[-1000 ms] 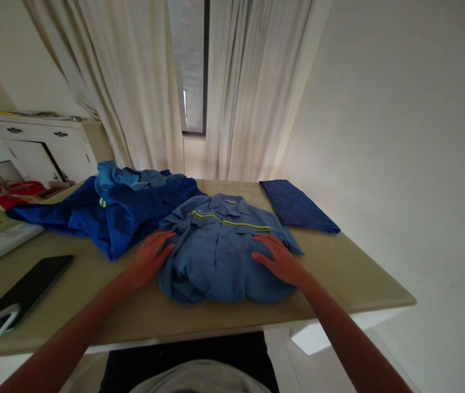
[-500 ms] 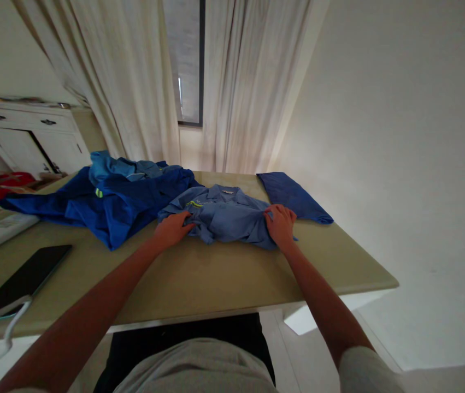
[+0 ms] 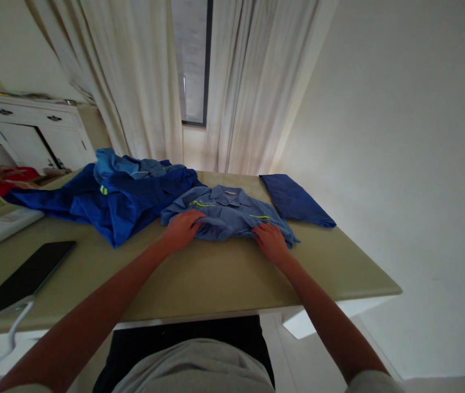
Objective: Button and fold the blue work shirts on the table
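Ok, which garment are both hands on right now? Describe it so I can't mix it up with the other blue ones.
On the beige table, it is the folded light blue shirt in the middle, with the left hand and right hand on its near edge. Unlike the rumpled darker blue pile and the flat navy piece, it shows a collar and yellow-green stripes.

Walls: plain pale wall (image 3: 400,136) on the right, unmarked.
Window: narrow pane with a dark frame (image 3: 193,60) between the curtains, dim grey light through it.
Curtains: cream, full-length curtains (image 3: 248,87) hang on both sides of the window, gathered in folds.
Table: olive-beige table (image 3: 224,278) with a paler edge, reaching to the curtains.
Cabinet: white cabinet (image 3: 31,131) with dark drawer handles at far left.
Floor: pale floor (image 3: 322,355) below the table's right corner.
Light: soft and dim.
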`<state>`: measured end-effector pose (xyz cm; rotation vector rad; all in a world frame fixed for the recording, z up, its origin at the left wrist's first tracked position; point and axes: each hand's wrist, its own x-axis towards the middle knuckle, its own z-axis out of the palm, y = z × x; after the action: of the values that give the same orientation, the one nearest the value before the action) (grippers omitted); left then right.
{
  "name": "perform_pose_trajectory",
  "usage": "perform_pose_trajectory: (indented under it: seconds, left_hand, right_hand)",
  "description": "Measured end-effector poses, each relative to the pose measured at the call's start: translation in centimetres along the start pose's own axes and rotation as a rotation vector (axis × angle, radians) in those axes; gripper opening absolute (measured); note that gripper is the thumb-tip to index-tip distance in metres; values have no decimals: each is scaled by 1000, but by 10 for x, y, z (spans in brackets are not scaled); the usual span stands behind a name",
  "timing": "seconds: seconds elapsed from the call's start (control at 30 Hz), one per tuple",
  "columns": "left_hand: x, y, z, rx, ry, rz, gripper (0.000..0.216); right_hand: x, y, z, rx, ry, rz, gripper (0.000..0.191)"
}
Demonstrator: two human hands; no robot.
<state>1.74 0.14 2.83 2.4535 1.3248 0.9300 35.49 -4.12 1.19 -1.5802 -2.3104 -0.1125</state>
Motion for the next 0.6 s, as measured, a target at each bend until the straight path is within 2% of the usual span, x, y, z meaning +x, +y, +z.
perform_pose_trajectory:
  seconds: [0.07, 0.17, 0.23, 0.27, 0.33, 0.43, 0.5, 0.6]
  left_hand:
    - [4, -1, -20, -192, 198, -70, 28]
    - [-2, -4, -51, -483, 522, -272, 32]
    - [-12, -13, -66, -637, 630, -403, 33]
    - [-18, -19, -71, -681, 633, -448, 33]
    - [-32, -35, -75, -684, 561, -487, 38]
    - [-56, -54, -73, -479, 425, -438, 47]
    - [-75, -56, -69, -274, 309, -317, 47]
    - [-104, -36, -65, -45, -2, -64, 63]
  right_hand:
    - [1, 7, -18, 113, 122, -17, 24]
    - [-9, 15, -46, 358, 416, 11, 24]
    - [-22, 21, -57, 490, 572, 120, 25]
    - [-30, 25, -60, 541, 618, 200, 27]
    - [-46, 33, -58, 622, 660, 357, 31]
    - [-72, 44, -48, 726, 736, 497, 36]
    - [-92, 47, -44, 721, 770, 535, 34]
    - [-123, 45, -48, 654, 654, 495, 30]
